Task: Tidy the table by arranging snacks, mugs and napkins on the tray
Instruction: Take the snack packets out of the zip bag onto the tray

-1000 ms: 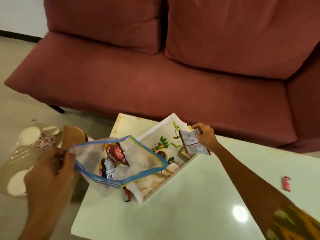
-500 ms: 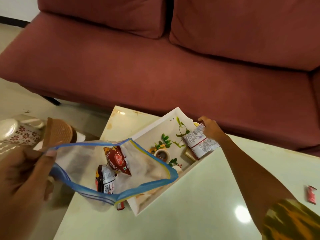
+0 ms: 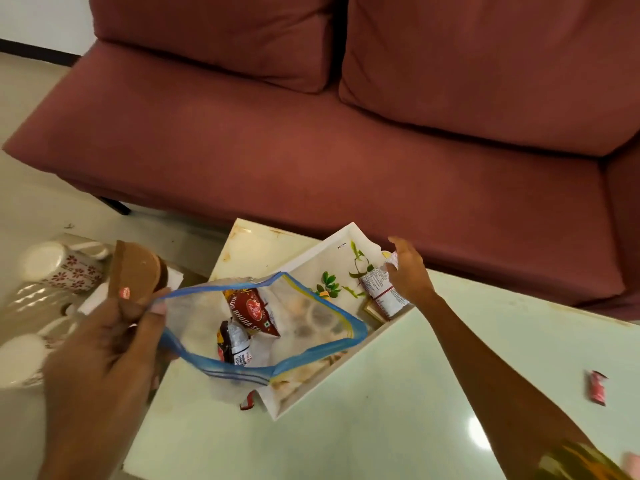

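Observation:
My left hand (image 3: 100, 368) pinches the rim of a clear zip bag (image 3: 197, 327) with a blue seal, holding it open above the near left part of the floral tray (image 3: 334, 251). Inside the bag lie a red snack packet (image 3: 254, 311) and a dark packet (image 3: 233, 344). My right hand (image 3: 410, 275) hovers over the tray's right corner with fingers loosely spread, its thumb touching a white and red packet (image 3: 381, 289) that lies there. A small red wrapper (image 3: 247, 403) peeks out beneath the bag.
The tray sits on the far left corner of a pale glossy table (image 3: 381, 427). A red candy (image 3: 597, 388) lies at the table's right. Two floral mugs (image 3: 59, 268) (image 3: 20, 358) and a brown round thing (image 3: 136, 271) are low at left. A maroon sofa (image 3: 311, 150) stands behind.
My right hand brought the white and red packet down onto the tray's right corner and loosened its fingers. The left hand kept the bag open and shifted slightly.

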Tool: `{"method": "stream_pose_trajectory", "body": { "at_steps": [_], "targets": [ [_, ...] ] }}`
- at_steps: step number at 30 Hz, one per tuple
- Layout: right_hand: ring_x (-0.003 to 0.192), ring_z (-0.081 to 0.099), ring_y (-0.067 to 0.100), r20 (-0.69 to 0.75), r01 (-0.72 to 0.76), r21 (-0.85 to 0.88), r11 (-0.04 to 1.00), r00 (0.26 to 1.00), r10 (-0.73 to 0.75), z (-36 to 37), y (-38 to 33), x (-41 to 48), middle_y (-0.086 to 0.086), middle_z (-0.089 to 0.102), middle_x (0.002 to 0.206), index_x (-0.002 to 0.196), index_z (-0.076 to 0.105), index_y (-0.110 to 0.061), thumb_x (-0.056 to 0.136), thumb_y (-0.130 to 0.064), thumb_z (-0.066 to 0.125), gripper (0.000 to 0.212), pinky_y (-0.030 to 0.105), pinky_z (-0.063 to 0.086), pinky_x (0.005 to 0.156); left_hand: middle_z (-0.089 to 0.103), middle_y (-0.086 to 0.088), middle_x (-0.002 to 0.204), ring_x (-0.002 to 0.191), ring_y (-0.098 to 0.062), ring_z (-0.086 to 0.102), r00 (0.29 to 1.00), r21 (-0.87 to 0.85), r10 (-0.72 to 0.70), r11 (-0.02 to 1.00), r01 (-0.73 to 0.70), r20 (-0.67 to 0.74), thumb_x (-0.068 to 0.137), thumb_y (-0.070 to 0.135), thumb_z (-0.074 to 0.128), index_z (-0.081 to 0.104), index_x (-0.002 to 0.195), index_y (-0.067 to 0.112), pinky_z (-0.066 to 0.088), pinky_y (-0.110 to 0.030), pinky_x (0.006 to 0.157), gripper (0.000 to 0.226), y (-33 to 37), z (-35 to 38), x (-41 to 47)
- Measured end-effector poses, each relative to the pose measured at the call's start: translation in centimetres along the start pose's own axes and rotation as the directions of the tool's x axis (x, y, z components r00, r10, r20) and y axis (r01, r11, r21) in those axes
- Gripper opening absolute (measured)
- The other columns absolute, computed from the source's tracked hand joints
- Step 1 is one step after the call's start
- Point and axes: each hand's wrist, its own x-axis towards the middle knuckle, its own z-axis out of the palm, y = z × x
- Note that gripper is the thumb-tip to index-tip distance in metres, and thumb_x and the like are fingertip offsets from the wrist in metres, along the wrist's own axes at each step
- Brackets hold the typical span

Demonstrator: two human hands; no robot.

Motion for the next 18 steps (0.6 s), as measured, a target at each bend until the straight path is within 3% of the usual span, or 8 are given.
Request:
{"method": "stream_pose_trajectory", "body": {
  "at_steps": [5,7,8,10,13,15,16,18],
  "targets": [
    [0.081,0.063,0.006,-0.449,0.407,0.383,0.830,0.867,-0.218,-5.9,-13.6,-9.5,-0.005,0.065,0.091,0.096,0.062,-0.016,0.082,-0.007,0.066,0.017,0.009,0.046,0.074,0.069,0.013,0.067,0.042,-0.008,0.055,0.993,0.064,-0.008,0.998,0.016,-0.115,0.087,0.026,0.056,0.058,0.068,0.027,0.040,-0.018,0.037,0.020,4.0,1.3,-1.8],
    [0.069,0.062,-0.001,-0.421,0.538,0.442,0.717,0.831,-0.364,-7.5,-18.3,-14.5,-0.018,0.063,0.077,0.083,0.064,-0.021,0.079,-0.013,0.067,0.009,0.007,0.047,0.066,0.066,0.001,0.054,0.042,0.001,0.054,0.995,0.079,-0.019,0.997,0.027,-0.103,0.088,0.023,0.056,0.058,0.071,0.025,0.041,-0.014,0.041,0.017,5.8,1.4,-2.7],
    [0.068,0.062,0.000,-0.326,0.540,0.473,0.696,0.841,-0.431,-7.6,-20.0,-16.4,-0.017,0.066,0.073,0.080,0.065,-0.020,0.079,-0.017,0.066,0.003,0.010,0.049,0.065,0.062,0.002,0.048,0.042,0.004,0.054,0.996,0.092,-0.015,0.996,0.024,-0.092,0.088,0.023,0.056,0.058,0.072,0.023,0.041,-0.013,0.042,0.016,6.7,1.3,-3.1],
    [0.071,0.064,0.008,0.032,0.407,0.446,0.797,0.883,-0.469,-6.9,-22.5,-18.6,-0.004,0.072,0.080,0.082,0.067,-0.014,0.083,-0.021,0.061,0.009,0.022,0.052,0.067,0.060,0.009,0.056,0.044,0.006,0.056,0.997,0.094,0.000,0.996,0.007,-0.072,0.087,0.023,0.056,0.054,0.070,0.023,0.040,-0.007,0.042,0.017,8.2,1.3,-4.0],
    [0.077,0.054,0.019,0.596,0.113,0.188,0.976,0.776,-0.205,-4.7,-22.6,-18.4,0.016,0.066,0.096,0.090,0.064,-0.003,0.091,-0.015,0.050,0.019,0.022,0.041,0.066,0.064,0.001,0.067,0.047,-0.001,0.056,0.999,0.067,-0.007,0.998,0.009,-0.037,0.079,0.039,0.049,0.053,0.070,0.023,0.040,-0.003,0.043,0.019,9.7,1.3,-5.8],
    [0.069,0.048,0.015,0.751,-0.020,0.076,0.997,0.659,-0.044,-3.6,-21.4,-17.7,0.014,0.058,0.087,0.081,0.055,-0.008,0.094,-0.016,0.046,0.018,0.016,0.040,0.055,0.068,-0.006,0.075,0.049,-0.005,0.056,1.000,0.065,0.000,0.998,0.002,-0.018,0.071,0.046,0.045,0.062,0.085,0.013,0.042,-0.001,0.045,0.040,10.2,1.3,-6.7],
    [0.071,0.049,0.017,0.760,-0.029,0.037,0.999,0.650,-0.009,-3.0,-20.7,-17.8,0.013,0.056,0.083,0.073,0.049,-0.011,0.095,-0.018,0.044,0.024,0.016,0.040,0.055,0.070,-0.007,0.079,0.053,-0.006,0.057,1.000,0.069,0.005,0.998,-0.004,-0.008,0.070,0.046,0.044,0.063,0.093,0.009,0.043,-0.001,0.047,0.048,10.4,1.3,-7.1],
    [0.094,0.053,0.027,0.762,-0.038,-0.073,0.997,0.642,0.080,-1.6,-19.6,-18.2,0.024,0.059,0.105,0.081,0.053,-0.002,0.099,-0.020,0.038,0.030,0.026,0.043,0.076,0.070,-0.007,0.083,0.057,-0.007,0.058,1.000,0.053,0.014,0.998,-0.014,0.014,0.069,0.047,0.044,0.064,0.100,0.008,0.045,-0.003,0.048,0.054,10.8,1.5,-7.7]
  ]
}}
